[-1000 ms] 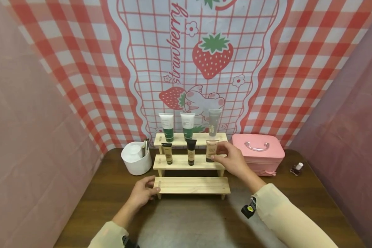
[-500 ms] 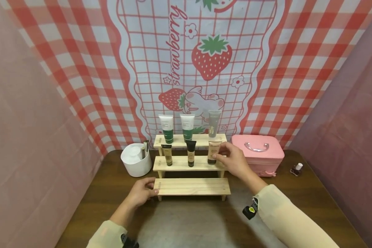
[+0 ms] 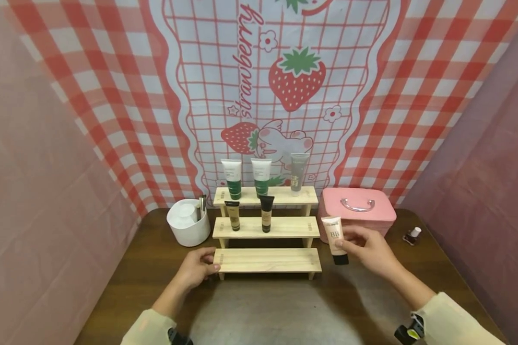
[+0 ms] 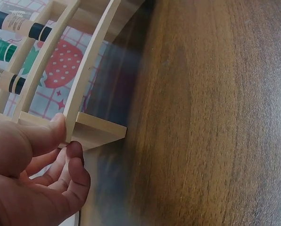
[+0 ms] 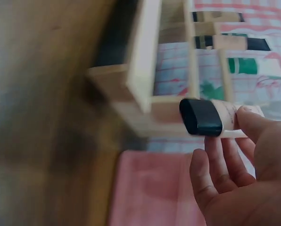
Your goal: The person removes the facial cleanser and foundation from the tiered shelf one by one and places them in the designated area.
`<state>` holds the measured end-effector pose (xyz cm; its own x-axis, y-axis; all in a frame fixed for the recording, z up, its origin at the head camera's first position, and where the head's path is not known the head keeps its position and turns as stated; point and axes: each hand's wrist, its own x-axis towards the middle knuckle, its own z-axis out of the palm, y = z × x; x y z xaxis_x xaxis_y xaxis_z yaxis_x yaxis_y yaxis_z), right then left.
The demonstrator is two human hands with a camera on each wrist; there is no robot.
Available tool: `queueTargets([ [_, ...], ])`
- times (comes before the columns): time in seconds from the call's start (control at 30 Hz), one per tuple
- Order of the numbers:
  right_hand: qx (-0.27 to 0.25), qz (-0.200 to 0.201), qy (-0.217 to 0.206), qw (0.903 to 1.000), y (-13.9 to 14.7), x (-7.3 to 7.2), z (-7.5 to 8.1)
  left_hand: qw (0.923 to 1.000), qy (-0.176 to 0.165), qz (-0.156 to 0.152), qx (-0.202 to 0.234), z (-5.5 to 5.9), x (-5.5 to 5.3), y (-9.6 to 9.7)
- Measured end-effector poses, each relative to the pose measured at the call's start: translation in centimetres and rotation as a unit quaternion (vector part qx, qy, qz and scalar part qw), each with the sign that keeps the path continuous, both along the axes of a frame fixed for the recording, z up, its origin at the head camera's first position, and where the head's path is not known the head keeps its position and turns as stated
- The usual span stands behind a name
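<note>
Between thumb and fingers, my right hand (image 3: pixel 369 250) pinches a BB cream tube (image 3: pixel 334 238) with a black cap, held off the rack's right side in front of the pink case. The cap points down and slightly right. My left hand (image 3: pixel 194 268) grips the left end of the lowest step of the wooden three-step rack (image 3: pixel 267 259), thumb on top and fingers beneath in the left wrist view. Two small black-capped tubes, one gold (image 3: pixel 234 216) and one beige (image 3: pixel 266 215), stand on the middle step. Two white-and-green tubes (image 3: pixel 261 176) and a grey tube (image 3: pixel 299 173) stand on the top step.
A pink case (image 3: pixel 358 208) with a metal handle stands right of the rack. Farther right is a dark nail polish bottle (image 3: pixel 412 235) with a white cap. A white round holder (image 3: pixel 189 223) with brushes stands at left. Checked strawberry cloth (image 3: pixel 298 79) hangs behind the table.
My right hand has lifted the BB cream tube off the middle step and carried it right and toward me, now tilted. My left hand stays on the lowest step.
</note>
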<state>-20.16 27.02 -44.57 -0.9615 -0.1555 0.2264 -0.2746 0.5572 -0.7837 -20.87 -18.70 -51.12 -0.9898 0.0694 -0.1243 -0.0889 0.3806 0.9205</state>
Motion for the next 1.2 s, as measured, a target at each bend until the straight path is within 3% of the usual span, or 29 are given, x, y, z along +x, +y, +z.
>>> queueTargets([
  [0.1,0.001,-0.006,-0.024,0.9997,1.3,0.9,-1.7,1.0,0.0,0.005,0.002,0.0,0.0,0.0],
  [0.33,-0.027,-0.017,-0.138,0.9899,2.5,1.4,-5.4,0.9999,0.0,0.012,-0.01,0.0,0.0,0.1],
  [0.5,-0.022,-0.001,-0.166,0.9858,2.7,1.2,-7.1,0.9997,0.001,0.015,-0.019,0.1,0.0,0.2],
  [0.8,-0.008,0.019,-0.171,0.9851,2.3,0.8,-7.4,0.9997,0.0,0.013,-0.019,0.2,0.1,0.2],
  [1.2,0.019,0.013,-0.194,0.9808,2.3,0.9,-7.5,0.9994,-0.002,0.015,-0.03,0.4,0.1,0.4],
])
